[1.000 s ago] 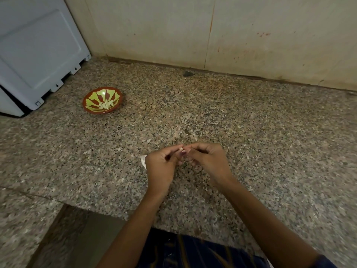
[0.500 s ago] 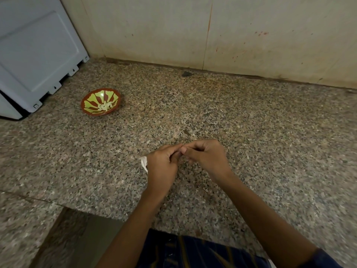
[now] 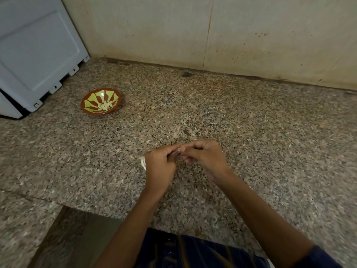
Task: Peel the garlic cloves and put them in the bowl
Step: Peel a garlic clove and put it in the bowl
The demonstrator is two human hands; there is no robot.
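Granite desk [image 3: 251, 132], speckled pink and grey, and over its near middle the two hands are working fingertip to fingertip on one garlic clove [image 3: 178, 151]. The left hand [image 3: 159, 167] has curled its fingers round it from nine o'clock; the right hand [image 3: 204, 157] pinches at it from three o'clock. Compared with a second ago little has shifted: the hands have stayed in the same spot, only pressed a bit tighter together, and the pale bit of clove that showed between the fingertips is now more covered, so how much skin is off I cannot tell. A white scrap [image 3: 143, 163] pokes out at the left hand's outer edge, as it did before; it looks like loose peel, though it may be something else.

The bowl [image 3: 90, 97], red and green, sits well apart at ten o'clock with a few pale cloves [image 3: 105, 106] already in it. I'd judge this clove is mid-peel, and the carry to the bowl is not yet begun.
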